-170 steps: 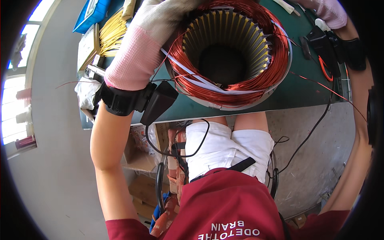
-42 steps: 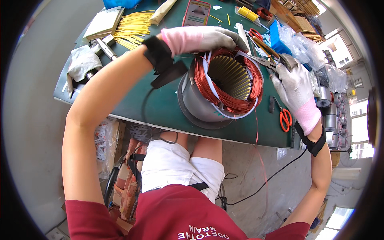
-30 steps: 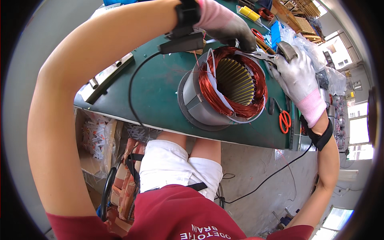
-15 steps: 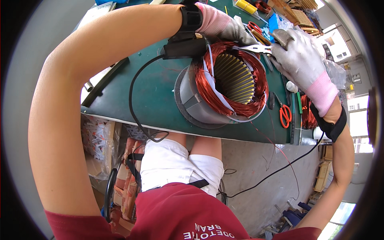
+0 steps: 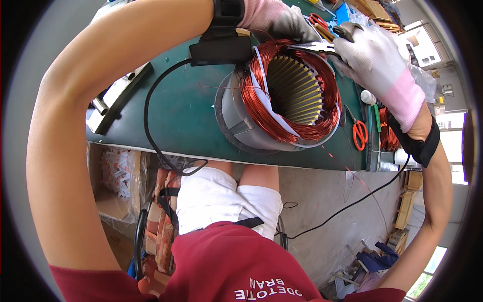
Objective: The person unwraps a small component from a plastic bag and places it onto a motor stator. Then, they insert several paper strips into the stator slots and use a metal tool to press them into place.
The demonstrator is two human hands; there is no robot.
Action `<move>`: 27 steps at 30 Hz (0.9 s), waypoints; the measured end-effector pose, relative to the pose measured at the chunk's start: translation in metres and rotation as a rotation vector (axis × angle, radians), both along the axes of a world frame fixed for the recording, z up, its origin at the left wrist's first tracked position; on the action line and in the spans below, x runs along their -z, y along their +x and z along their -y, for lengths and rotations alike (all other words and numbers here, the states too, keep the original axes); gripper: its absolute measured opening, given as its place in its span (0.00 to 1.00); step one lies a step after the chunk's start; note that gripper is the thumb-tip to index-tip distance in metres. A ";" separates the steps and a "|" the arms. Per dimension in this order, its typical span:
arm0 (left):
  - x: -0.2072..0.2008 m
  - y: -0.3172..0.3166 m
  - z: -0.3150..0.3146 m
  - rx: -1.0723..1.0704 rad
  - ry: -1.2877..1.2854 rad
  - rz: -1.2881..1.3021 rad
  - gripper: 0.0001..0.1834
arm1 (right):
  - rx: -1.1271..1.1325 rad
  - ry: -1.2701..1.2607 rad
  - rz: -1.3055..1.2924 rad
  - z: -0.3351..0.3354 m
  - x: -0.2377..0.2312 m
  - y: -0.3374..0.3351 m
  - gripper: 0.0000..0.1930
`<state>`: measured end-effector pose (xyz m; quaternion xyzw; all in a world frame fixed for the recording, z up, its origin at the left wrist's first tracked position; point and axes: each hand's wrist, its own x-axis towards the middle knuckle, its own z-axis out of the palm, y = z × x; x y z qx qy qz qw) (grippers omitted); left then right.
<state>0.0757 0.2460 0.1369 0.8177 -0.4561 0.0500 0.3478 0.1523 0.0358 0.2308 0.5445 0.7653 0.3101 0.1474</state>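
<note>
A motor stator (image 5: pixel 232 113) stands on the green bench, its grey metal shell tilted toward me. Thick copper windings (image 5: pixel 256 103) ring its top, laced with white tape (image 5: pixel 261 85), and yellow slot liners (image 5: pixel 282 93) line the bore. My gloved right hand (image 5: pixel 375 55) is closed round the dark handles of pliers (image 5: pixel 317 47), whose silver jaws reach the winding's far right rim. My gloved left hand (image 5: pixel 294 24) bends round behind the far side of the winding, fingers together near the plier jaws. What its fingertips hold is hidden by the coil.
Orange-handled scissors (image 5: pixel 359 135) lie right of the stator, near a white bottle (image 5: pixel 368 97) and a bundle of copper wire (image 5: pixel 389 136). Red-handled scissors (image 5: pixel 317 20) lie behind. A black cable (image 5: pixel 147 110) hangs from my left wrist; another crosses below my right arm. Metal tubes (image 5: pixel 100 105) lie at left.
The view has shifted slightly. The pliers and my right hand have moved a little left and lie flatter against the winding's far rim. My left hand stays behind the coil.
</note>
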 end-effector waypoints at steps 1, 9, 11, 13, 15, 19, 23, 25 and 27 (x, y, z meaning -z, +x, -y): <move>0.005 0.000 0.004 0.054 -0.203 -0.350 0.20 | -0.001 -0.012 -0.056 -0.001 -0.001 -0.004 0.11; -0.003 -0.017 0.022 -0.190 -0.851 -1.237 0.13 | 0.101 -0.048 -0.259 0.005 0.011 0.000 0.10; -0.005 -0.020 0.030 -0.200 -0.917 -1.250 0.13 | 0.054 -0.002 -0.242 0.010 0.018 0.006 0.11; -0.015 -0.027 0.031 -0.495 -0.601 -0.923 0.18 | -0.038 0.071 -0.270 0.013 0.023 0.008 0.11; -0.022 -0.039 0.042 -0.673 -0.513 -0.787 0.19 | 0.007 0.078 -0.355 0.029 0.026 0.023 0.11; -0.016 -0.065 0.053 -0.832 -0.301 -0.415 0.21 | 0.231 0.036 -0.805 0.067 0.037 0.038 0.13; -0.008 -0.069 0.054 -0.791 -0.396 -0.325 0.20 | 0.343 0.053 -1.131 0.077 0.068 0.035 0.13; -0.007 -0.070 0.053 -0.784 -0.436 -0.336 0.20 | 0.271 0.108 -1.198 0.074 0.079 0.033 0.12; -0.007 -0.069 0.051 -0.781 -0.423 -0.337 0.20 | 0.225 0.120 -1.193 0.072 0.090 0.041 0.12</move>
